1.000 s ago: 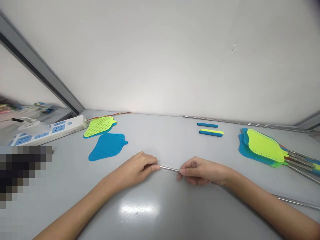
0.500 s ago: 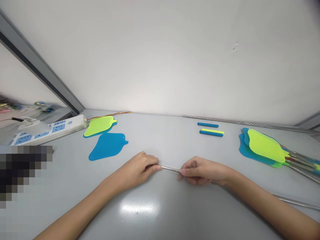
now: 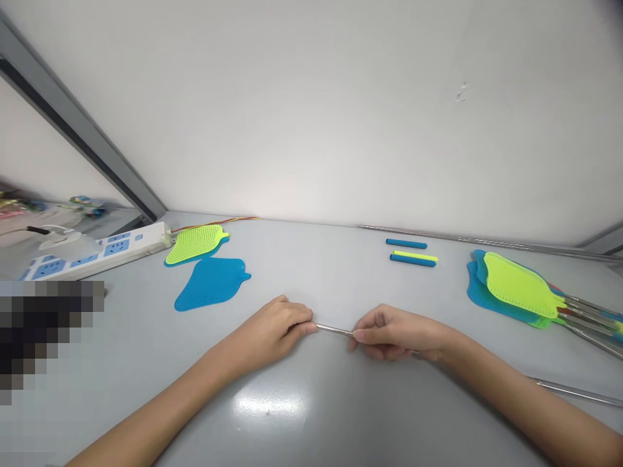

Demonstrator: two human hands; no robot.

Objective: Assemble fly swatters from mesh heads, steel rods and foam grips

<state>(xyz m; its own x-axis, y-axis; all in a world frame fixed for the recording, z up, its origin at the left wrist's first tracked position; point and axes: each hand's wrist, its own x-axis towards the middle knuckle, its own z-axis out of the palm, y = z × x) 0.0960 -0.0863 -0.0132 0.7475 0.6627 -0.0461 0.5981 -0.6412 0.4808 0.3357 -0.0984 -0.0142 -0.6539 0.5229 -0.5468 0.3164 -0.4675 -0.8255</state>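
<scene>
A thin silvery metal rod (image 3: 335,329) runs crosswise between left hand (image 3: 281,324) and right hand (image 3: 389,331), each grip pinched closed on it.

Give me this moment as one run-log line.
Left hand: grips thin silvery metal rod | Right hand: pinches same rod | Beyond left: flat blue perforated paddle | Beyond right: slim blue and yellow-green cylinders

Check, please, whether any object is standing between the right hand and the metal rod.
Nothing visible stands between them: the right hand pinches the metal rod directly, and the left hand holds it farther left. A blue perforated paddle and coloured tubes lie farther back, toward the wall.
</scene>
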